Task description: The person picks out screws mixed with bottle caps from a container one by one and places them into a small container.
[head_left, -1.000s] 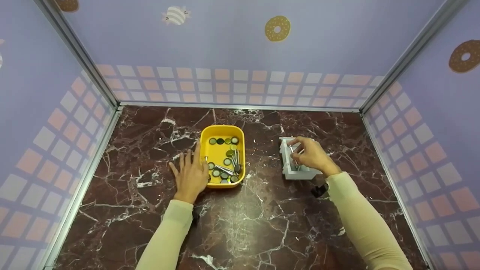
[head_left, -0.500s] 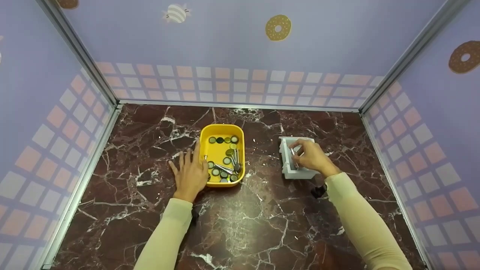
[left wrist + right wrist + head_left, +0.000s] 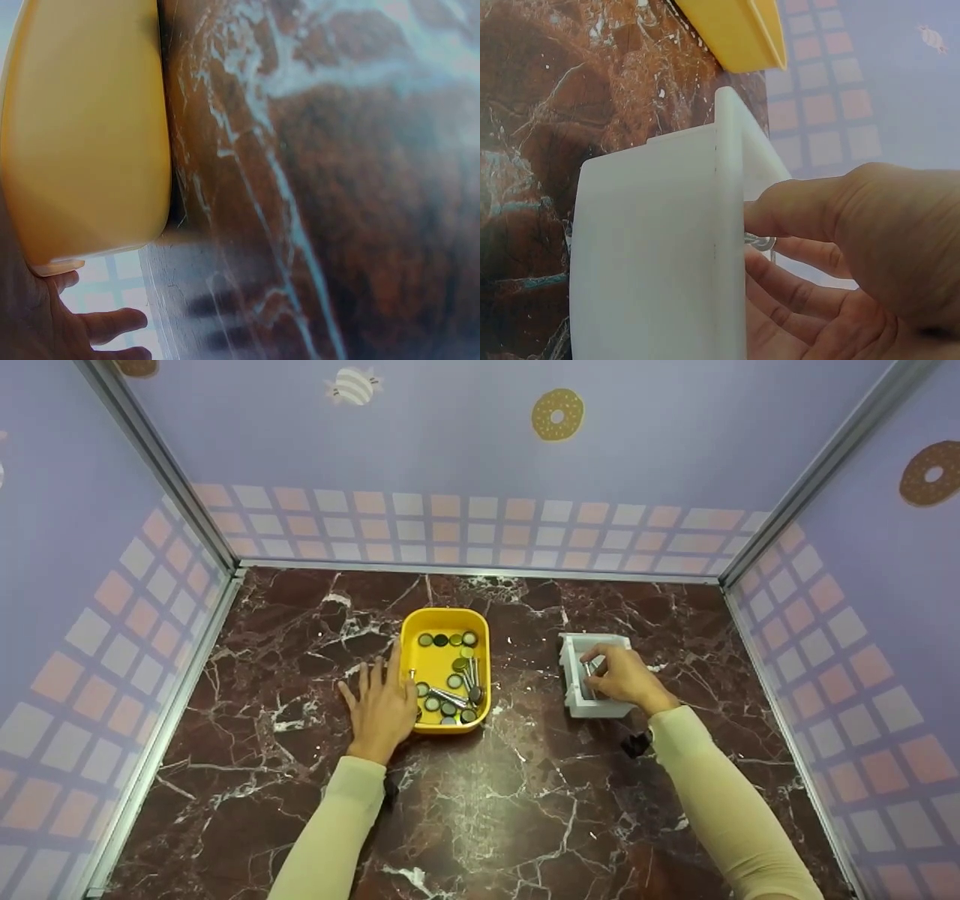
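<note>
In the head view a yellow tray (image 3: 433, 617) holds several round caps (image 3: 440, 640) and several silver bolts (image 3: 448, 698). My left hand (image 3: 379, 712) lies with straight, spread fingers against the tray's left rim. In the left wrist view that hand (image 3: 56, 322) is partly seen beyond the yellow wall. My right hand (image 3: 626, 675) reaches into a white bin (image 3: 600, 710), thumb and fingers bent around a silver bolt (image 3: 589, 667). From the right wrist, a bit of shiny metal (image 3: 760, 241) shows between thumb and fingers; the bin's wall hides the rest.
The tray and bin stand apart on a dark red marbled tabletop (image 3: 495, 795). Purple patterned panels wall in the back (image 3: 457, 442), left and right sides. Metal strips (image 3: 480, 572) run along the table's edges.
My right hand has turned slightly and lowered the bolt deeper into the white bin. My left hand and the yellow tray stay in place.
</note>
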`<state>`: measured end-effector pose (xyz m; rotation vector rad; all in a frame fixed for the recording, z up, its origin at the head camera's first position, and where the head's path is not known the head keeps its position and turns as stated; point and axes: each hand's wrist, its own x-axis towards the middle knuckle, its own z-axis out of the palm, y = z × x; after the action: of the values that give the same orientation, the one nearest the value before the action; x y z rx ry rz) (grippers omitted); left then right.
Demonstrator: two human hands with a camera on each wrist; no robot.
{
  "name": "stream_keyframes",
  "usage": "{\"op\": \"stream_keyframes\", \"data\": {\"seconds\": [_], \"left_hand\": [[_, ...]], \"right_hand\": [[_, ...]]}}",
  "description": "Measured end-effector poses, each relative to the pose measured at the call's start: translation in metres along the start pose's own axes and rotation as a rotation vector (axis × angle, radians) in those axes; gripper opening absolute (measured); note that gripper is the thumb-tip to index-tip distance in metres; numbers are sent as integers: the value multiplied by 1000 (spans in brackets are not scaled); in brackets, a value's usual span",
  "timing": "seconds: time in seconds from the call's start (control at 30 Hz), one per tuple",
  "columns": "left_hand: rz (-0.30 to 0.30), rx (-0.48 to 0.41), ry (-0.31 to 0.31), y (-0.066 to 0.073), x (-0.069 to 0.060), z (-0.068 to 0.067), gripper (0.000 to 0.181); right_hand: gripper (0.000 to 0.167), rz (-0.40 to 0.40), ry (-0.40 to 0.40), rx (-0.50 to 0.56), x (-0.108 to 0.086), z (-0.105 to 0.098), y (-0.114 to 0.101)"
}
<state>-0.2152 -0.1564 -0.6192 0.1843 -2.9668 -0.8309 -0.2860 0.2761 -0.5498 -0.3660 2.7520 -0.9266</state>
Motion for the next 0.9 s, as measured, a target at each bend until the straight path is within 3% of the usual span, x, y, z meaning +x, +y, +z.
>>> {"op": "stream_keyframes", "data": {"seconds": [0.43, 0.77, 0.9], "left_hand": [[-2, 5, 6, 2, 1, -1, 71], [-9, 19, 2, 1, 2, 1, 72], [-7, 17, 6, 1, 2, 0, 72]], "right_hand": [[40, 54, 11, 6, -6, 4, -2], [31, -38, 163, -82, -14, 8, -29], [31, -94, 189, -103, -14, 11, -46]]}}
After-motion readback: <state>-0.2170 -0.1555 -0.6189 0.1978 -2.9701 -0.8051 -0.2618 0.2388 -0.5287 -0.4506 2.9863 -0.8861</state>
